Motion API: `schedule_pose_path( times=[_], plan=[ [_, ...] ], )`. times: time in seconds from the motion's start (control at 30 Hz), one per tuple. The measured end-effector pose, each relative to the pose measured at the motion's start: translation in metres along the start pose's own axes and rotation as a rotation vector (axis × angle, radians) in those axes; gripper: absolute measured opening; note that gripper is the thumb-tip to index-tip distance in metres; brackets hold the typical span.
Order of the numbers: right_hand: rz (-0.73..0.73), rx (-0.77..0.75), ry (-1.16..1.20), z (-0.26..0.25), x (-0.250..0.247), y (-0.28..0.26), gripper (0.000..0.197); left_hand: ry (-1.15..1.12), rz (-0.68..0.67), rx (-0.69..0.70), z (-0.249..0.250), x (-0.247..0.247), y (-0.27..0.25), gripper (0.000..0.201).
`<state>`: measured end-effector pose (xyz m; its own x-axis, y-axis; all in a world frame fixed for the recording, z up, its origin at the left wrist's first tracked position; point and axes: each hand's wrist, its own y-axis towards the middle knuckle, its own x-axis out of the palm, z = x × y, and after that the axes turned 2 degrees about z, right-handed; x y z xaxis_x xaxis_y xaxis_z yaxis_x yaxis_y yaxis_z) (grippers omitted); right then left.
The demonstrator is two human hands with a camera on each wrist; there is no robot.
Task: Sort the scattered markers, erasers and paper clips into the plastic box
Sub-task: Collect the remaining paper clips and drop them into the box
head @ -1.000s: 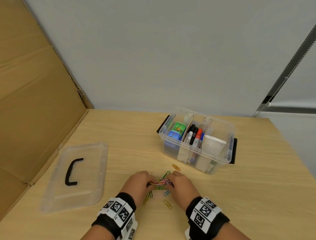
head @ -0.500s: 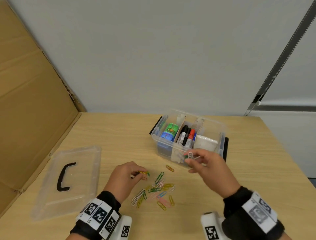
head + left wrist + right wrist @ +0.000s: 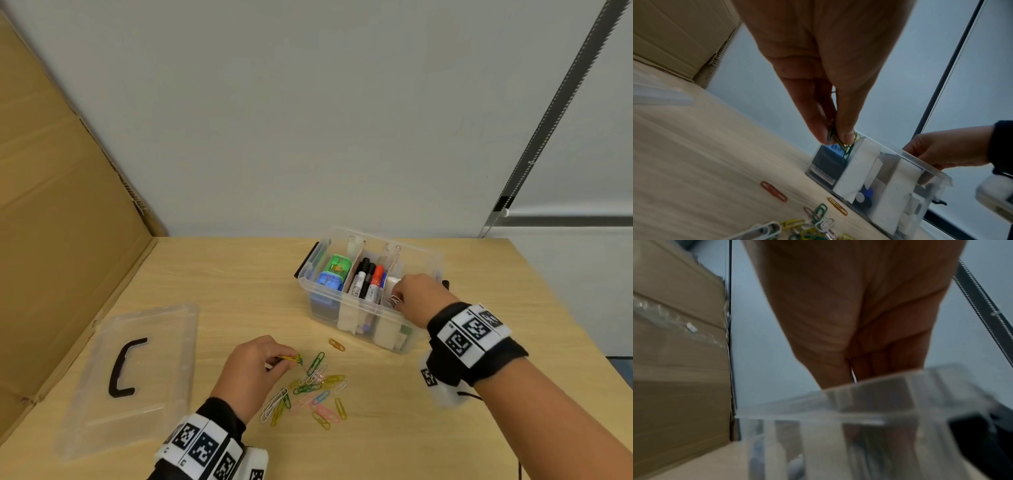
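Note:
A clear plastic box (image 3: pixel 322 295) stands on the table with green and blue erasers (image 3: pixel 337 272) in its left compartment and markers (image 3: pixel 368 281) in the middle one. My right hand (image 3: pixel 407 296) hovers over the box's right compartment, pinching a few paper clips (image 3: pixel 395 300). My left hand (image 3: pixel 263 363) is above the table and pinches yellow and green paper clips (image 3: pixel 293 359), also seen as held clips (image 3: pixel 842 144). Several coloured paper clips (image 3: pixel 310 394) lie scattered beneath it, and one orange clip (image 3: pixel 336 344) lies nearer the box.
The box's clear lid (image 3: pixel 130 373) with a black handle lies at the left. A cardboard wall (image 3: pixel 51 205) stands along the table's left side. The box (image 3: pixel 890 181) shows close in the left wrist view, and its rim (image 3: pixel 869 402) fills the right wrist view.
Both hands left the clip pile with clips in their fingers. My right hand moved up and right to the box's right compartment. My left hand lifted slightly and stayed over the pile.

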<state>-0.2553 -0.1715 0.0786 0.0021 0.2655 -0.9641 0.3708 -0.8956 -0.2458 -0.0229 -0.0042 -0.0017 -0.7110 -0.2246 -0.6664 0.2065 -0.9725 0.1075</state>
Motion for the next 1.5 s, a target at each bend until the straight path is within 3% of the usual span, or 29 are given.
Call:
schedule_pose_path(
  times=[0.13,0.2,0.33,0.57,0.73,0.83,0.9,0.97,1.1,1.23,1.3,1.43,1.5],
  plan=[
    [-0.045,0.003,-0.004,0.003,-0.008,0.006,0.031,0.003,0.003,0.02,0.005,0.0,-0.005,0.015],
    [0.095,-0.022,0.112,0.014,-0.005,-0.005,0.03,-0.008,0.012,0.029,0.009,0.0,-0.007,0.017],
    [0.578,-0.09,0.31,0.045,0.027,-0.037,0.022,-0.055,0.015,0.047,0.03,0.003,-0.001,0.02],
    [0.658,-0.096,0.465,0.059,0.081,-0.049,0.042,0.194,-0.023,0.341,0.12,0.03,0.06,0.022],
    [0.719,-0.131,0.483,0.061,0.085,-0.047,0.048,0.574,-0.294,0.393,0.156,0.076,0.111,0.024],
    [0.718,-0.138,0.465,0.062,0.085,-0.047,0.048,0.811,-0.523,0.319,0.174,0.094,0.132,0.021],
    [0.716,-0.137,0.469,0.062,0.085,-0.047,0.048,0.852,-0.652,0.248,0.184,0.1,0.142,0.021],
    [0.725,-0.135,0.478,0.061,0.085,-0.046,0.048,0.827,-0.686,0.262,0.185,0.102,0.149,0.022],
    [0.737,-0.141,0.461,0.062,0.084,-0.046,0.047,0.657,-0.607,0.315,0.18,0.084,0.141,0.028],
    [0.72,-0.124,0.426,0.062,0.082,-0.048,0.049,0.349,-0.251,0.404,0.157,0.044,0.103,0.033],
    [0.742,-0.123,0.392,0.056,0.079,-0.053,0.048,0.275,-0.135,0.402,0.133,0.024,0.081,0.033],
    [0.749,-0.281,0.351,0.019,0.074,-0.072,0.043,0.324,-0.149,0.225,0.067,0.0,0.045,0.039],
    [0.588,-0.384,0.353,-0.004,0.079,-0.079,0.046,0.392,-0.26,0.112,0.034,-0.003,0.028,0.054]
  ],
)
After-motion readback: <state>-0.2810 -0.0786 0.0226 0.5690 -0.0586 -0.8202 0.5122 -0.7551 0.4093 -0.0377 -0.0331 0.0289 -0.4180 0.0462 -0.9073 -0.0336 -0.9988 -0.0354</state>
